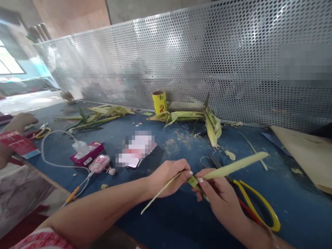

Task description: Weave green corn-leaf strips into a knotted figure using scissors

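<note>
A pale green husk strip [236,166] is held above the near part of the blue tabletop [155,221], its broad blade pointed away and to the right, with the long axis slanting gently upward to that side. At its near end a folded green knot [193,181] is pinched between the closed fingers of the left hand [168,178] and the right hand [220,195]; from the left hand a thin strand [159,193] is trailed down and to the left. Whether strand and strip are one piece cannot be told. Beneath and beside the right hand, large scissors [272,216] with yellow and red handles are laid, blades directed away. Farther off, husk bundles are spread: one [212,129] near the middle, and another [101,116] to the left. Just behind the middle bundle, a yellow tube [159,102] is stood upright, its rim open upward; its contents cannot be made out. Left of the hands, a phone [135,159], a pink case [99,163] and a magenta power strip [94,152] with a white plug [81,147] are set. At the far left, a red packet [19,143] is seen by another person's arm [22,121]. The back is closed off by a perforated metal panel [166,52].
</note>
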A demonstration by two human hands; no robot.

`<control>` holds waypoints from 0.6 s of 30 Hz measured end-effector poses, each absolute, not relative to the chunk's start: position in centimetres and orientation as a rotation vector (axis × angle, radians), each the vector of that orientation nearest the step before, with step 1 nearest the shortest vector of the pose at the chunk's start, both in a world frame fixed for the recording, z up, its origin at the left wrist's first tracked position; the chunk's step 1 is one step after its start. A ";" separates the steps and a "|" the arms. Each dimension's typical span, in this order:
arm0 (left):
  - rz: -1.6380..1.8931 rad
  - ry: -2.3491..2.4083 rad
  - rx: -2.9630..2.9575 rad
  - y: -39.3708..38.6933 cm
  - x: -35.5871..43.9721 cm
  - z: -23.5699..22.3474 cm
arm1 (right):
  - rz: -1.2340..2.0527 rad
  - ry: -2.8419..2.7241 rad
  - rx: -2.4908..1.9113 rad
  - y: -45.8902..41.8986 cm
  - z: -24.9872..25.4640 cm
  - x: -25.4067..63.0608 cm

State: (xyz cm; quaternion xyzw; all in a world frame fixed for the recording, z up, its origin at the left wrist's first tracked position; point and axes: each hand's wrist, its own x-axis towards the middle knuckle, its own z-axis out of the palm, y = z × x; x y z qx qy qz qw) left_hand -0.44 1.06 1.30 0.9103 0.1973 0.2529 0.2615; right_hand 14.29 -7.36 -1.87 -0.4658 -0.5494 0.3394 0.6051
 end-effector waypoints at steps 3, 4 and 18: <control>0.709 0.391 2.575 1.3 -0.6 1.3 | 0.684 -1.380 -1.084 -7.6 -2.1 14.4; 0.711 0.348 2.596 1.3 -0.7 1.3 | 0.623 -1.431 -1.085 -7.6 -2.1 14.5; 0.677 0.458 2.529 1.3 -0.8 1.1 | 0.476 -1.566 -1.169 -7.0 -2.0 14.7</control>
